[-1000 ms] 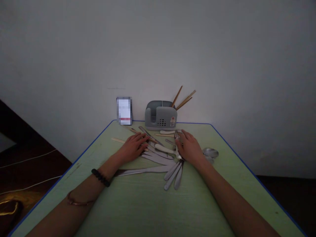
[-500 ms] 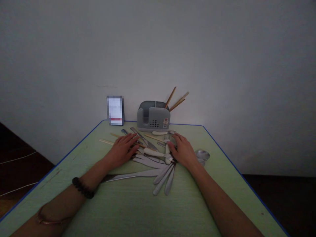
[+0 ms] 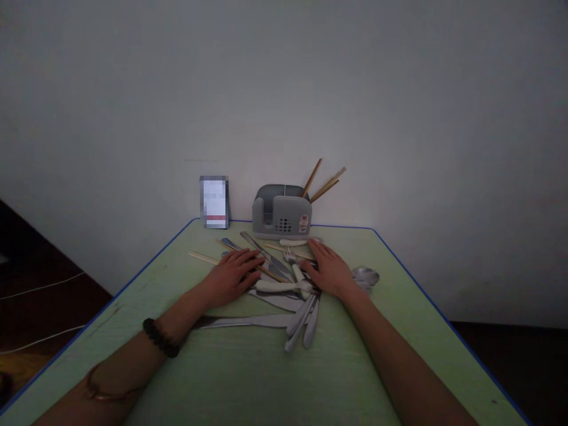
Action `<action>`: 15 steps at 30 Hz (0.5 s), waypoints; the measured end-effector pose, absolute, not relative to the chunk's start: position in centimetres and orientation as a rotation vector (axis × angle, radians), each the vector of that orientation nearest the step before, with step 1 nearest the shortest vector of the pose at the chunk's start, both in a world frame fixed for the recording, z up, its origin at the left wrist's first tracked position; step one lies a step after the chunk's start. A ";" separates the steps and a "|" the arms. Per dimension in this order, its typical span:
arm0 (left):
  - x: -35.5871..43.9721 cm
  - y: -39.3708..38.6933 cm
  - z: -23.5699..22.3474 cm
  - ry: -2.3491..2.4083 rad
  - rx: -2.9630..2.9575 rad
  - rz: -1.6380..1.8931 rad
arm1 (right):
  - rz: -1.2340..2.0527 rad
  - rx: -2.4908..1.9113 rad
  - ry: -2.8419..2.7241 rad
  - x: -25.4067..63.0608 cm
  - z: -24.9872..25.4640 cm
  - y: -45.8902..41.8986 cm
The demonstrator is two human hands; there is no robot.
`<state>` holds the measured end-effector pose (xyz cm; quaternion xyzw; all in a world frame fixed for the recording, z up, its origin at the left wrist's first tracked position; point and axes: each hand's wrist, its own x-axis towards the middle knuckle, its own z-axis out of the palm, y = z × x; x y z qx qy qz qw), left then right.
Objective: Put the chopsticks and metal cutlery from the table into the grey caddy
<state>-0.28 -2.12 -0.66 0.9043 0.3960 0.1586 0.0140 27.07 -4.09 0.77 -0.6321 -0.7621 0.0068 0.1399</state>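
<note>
A loose pile of cutlery lies on the green table between my hands. My left hand (image 3: 233, 277) rests palm down over the pile's left side, fingers stretched, on chopsticks (image 3: 205, 257) and knives. My right hand (image 3: 331, 269) lies flat over the right side, hiding part of the pile. Between them are a white-handled fork (image 3: 290, 255) and another white handle (image 3: 275, 286) lying crosswise. Several metal handles (image 3: 299, 325) fan out toward me. A long knife (image 3: 248, 321) lies nearest, partly behind my left wrist. Metal spoons (image 3: 366, 276) stick out right of my right hand.
A grey cutlery holder (image 3: 290, 216) stands at the table's back edge, with several chopsticks (image 3: 326, 188) leaning out of its right side. Left of it, a phone (image 3: 215, 202) with a lit, blurred screen leans against the wall (image 3: 284, 89). The green table (image 3: 266, 384) has a blue edge.
The whole view has shifted slightly. The white-handled fork now tilts left, and the front handles have bunched closer together. Both hands still lie on the pile.
</note>
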 end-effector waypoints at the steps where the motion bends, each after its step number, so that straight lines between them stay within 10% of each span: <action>1: -0.3 -2.2 -0.7 1.227 2.817 0.520 | 0.005 -1.814 -2.200 27.1 0.7 -4.1; 15: 0.1 -1.9 0.1 1.187 2.688 0.651 | -0.027 -1.864 -2.179 26.6 0.9 -4.6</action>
